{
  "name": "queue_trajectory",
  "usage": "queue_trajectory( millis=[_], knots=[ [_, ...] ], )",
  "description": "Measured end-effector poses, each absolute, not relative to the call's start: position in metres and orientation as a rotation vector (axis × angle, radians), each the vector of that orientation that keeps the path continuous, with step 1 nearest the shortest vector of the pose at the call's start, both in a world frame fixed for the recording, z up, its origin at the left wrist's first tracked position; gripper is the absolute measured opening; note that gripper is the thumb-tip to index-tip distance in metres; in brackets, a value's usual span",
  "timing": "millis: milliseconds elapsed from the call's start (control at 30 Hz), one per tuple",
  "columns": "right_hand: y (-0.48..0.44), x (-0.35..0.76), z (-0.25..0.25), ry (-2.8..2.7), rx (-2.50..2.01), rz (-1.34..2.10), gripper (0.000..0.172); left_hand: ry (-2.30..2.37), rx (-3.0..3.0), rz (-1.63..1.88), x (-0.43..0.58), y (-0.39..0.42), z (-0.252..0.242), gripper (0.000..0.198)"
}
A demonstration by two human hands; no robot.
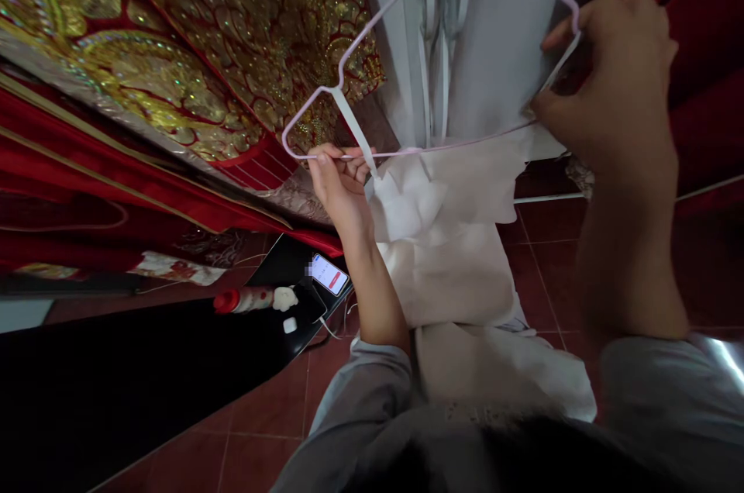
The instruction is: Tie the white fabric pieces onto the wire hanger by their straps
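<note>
A pale pink clothes hanger (372, 22) is held up in front of me, tilted. My left hand (344, 187) pinches its lower bar near the left end, beside a white strap (353, 123) looped over the hanger's left notch. From the bar hangs a white garment (459, 245), with pointed, petal-like pieces near the top. At the hanger's right end, my right hand (625, 82) has its fingers and thumb around the right notch and a second strap (563, 63). My right fingers partly cover that strap.
Red and gold sequined garments (279, 28) hang close on the left. Dark red cloth (697, 67) is at the right. Below left, a black table (174, 353) bears a lit phone (329, 274) and a red-capped bottle (244, 299). The floor (261, 400) is red tile.
</note>
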State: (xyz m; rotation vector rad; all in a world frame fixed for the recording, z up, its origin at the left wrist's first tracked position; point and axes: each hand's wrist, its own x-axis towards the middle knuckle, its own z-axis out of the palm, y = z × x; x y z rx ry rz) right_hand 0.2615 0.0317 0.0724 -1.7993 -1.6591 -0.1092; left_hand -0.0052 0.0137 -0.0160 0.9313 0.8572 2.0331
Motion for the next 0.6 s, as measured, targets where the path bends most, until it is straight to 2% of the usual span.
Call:
queue_trajectory(
  millis=[100,167,233,367,500,600],
  knots=[
    [0.025,0.262,0.052,-1.710,-1.491,-0.275,0.081,0.847,0.945,2.018,-0.002,0.014,-0.020,0.035],
    [0.017,0.257,0.032,-1.789,-1.239,-0.320,0.084,0.837,0.938,2.026,0.001,0.014,-0.022,0.038],
    [0.009,0.246,0.012,-1.922,-1.153,-0.282,0.074,0.855,0.932,2.032,0.003,0.014,-0.023,0.038],
    [0.000,0.220,-0.016,-2.009,-1.279,-0.070,0.041,0.959,1.001,2.055,0.003,0.006,-0.025,0.034],
    [-0.002,0.214,-0.025,-1.863,-1.296,-0.045,0.033,1.109,1.243,1.817,-0.001,-0.021,-0.018,0.030],
    [0.001,0.215,-0.027,-1.856,-1.261,-0.052,0.031,1.161,1.370,1.645,-0.002,-0.039,0.005,0.027]
  ],
)
